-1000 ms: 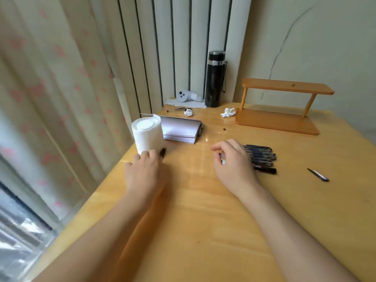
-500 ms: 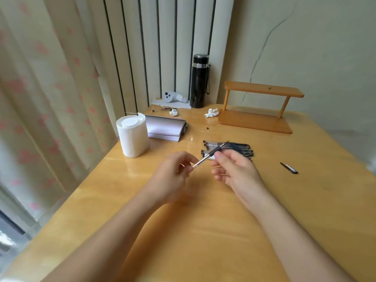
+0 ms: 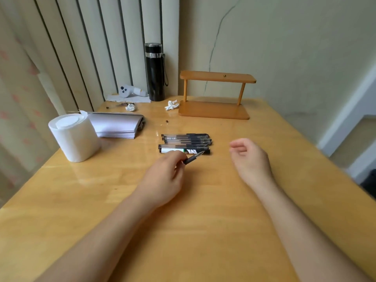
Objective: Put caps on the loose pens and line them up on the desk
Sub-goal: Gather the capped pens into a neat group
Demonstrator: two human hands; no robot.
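An uncapped pen [image 3: 193, 157] is pinched in the left hand [image 3: 162, 180], tip aimed up-right toward the pen row [image 3: 186, 143] just beyond; right hand [image 3: 250, 159] is held open, empty.

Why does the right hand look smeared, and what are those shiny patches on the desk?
In the head view, the right hand is motion-blurred at the fingertips, while the left hand gripping the pen looks sharper; soft window light glares off the glossy desk near the tissue roll; the wide lens bends the desk's edges.
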